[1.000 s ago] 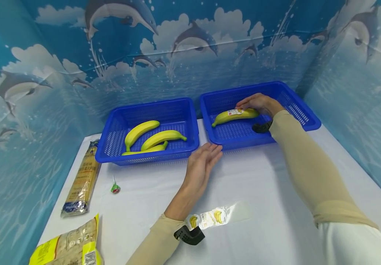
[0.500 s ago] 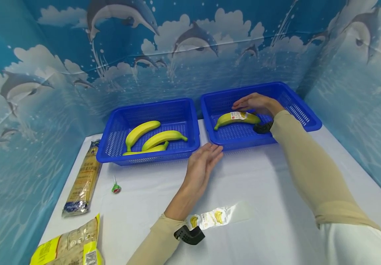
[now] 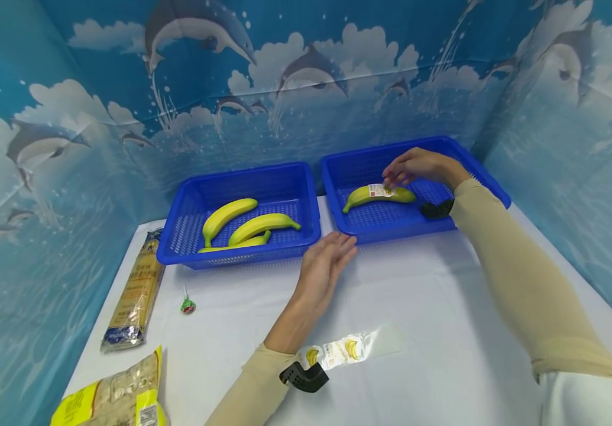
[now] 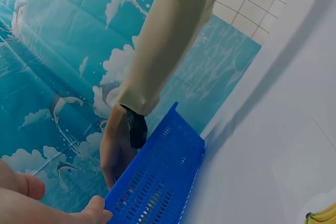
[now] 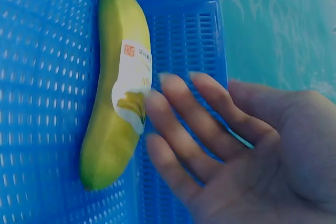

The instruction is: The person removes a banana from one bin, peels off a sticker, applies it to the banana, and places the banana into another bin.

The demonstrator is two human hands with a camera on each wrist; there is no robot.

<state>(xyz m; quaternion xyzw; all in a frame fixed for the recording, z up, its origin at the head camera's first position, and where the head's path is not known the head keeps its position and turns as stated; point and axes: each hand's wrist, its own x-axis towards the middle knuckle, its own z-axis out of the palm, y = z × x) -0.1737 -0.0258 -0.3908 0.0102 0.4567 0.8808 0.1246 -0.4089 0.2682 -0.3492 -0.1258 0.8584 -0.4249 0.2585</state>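
Note:
A yellow-green banana (image 3: pixel 361 198) with a white banana-print sticker (image 5: pixel 132 80) lies in the right blue basket (image 3: pixel 385 232). My right hand (image 3: pixel 424 165) hovers over that basket, just behind the banana; in the right wrist view its loosely bent fingers (image 5: pixel 178 121) come right up beside the sticker and grip nothing. At the right basket's front left corner, my left hand (image 3: pixel 323 263) rests its relaxed fingertips on the rim. Three yellow bananas (image 3: pixel 264 226) lie in the left blue basket (image 3: pixel 247 255).
A strip of banana stickers (image 3: pixel 340 350) lies on the white table beside my left wrist. To the left are a spaghetti packet (image 3: pixel 136 293), a small green-wrapped lollipop (image 3: pixel 187 305) and a yellow-edged bag (image 3: pixel 119 393). A dolphin-print curtain (image 3: pixel 306 112) stands behind the baskets.
The stickered banana has been let go and now lies in the right basket. My right hand has moved slightly away from it to the right. The left hand has stayed put.

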